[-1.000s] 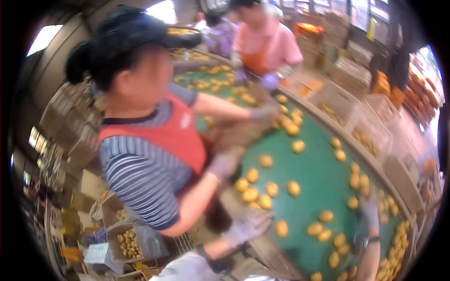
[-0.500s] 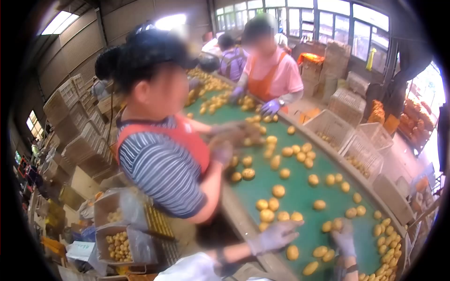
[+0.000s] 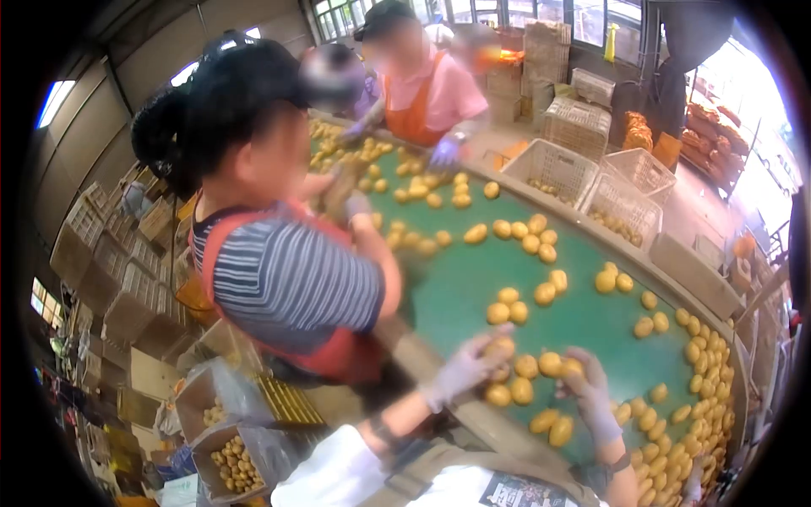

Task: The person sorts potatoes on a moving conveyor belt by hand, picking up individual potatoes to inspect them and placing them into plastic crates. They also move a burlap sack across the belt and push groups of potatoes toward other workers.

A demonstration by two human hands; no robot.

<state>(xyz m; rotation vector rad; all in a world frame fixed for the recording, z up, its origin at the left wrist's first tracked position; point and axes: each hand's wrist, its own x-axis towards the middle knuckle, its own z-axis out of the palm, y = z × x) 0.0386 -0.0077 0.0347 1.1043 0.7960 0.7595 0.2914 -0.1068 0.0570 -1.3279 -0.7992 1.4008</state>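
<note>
Both my gloved hands are over a green conveyor belt point(image 3: 456, 291) strewn with yellow potatoes. My left hand point(image 3: 463, 365) reaches in from the near edge, its fingers curled around a potato point(image 3: 502, 347). To the right, my right hand point(image 3: 591, 395) grips another potato point(image 3: 572, 368) between thumb and fingers. Several potatoes point(image 3: 525, 366) lie on the belt between the two hands. Just below them rest a few more potatoes point(image 3: 560, 430), close to my right wrist. A small group of potatoes point(image 3: 508, 296) sits just beyond my left hand.
A co-worker in a striped shirt point(image 3: 296, 275) stands close at my left. Across the belt is another person in an orange apron point(image 3: 418, 101). A dense heap of potatoes point(image 3: 693, 422) fills the right end. Crates point(image 3: 553, 165) stand beyond the far edge; boxes of potatoes point(image 3: 236, 465) sit lower left.
My left hand has moved up and closed from an open pose onto a potato. My right hand has moved left, nearer to it. The view has shifted, and more potatoes show at the right end.
</note>
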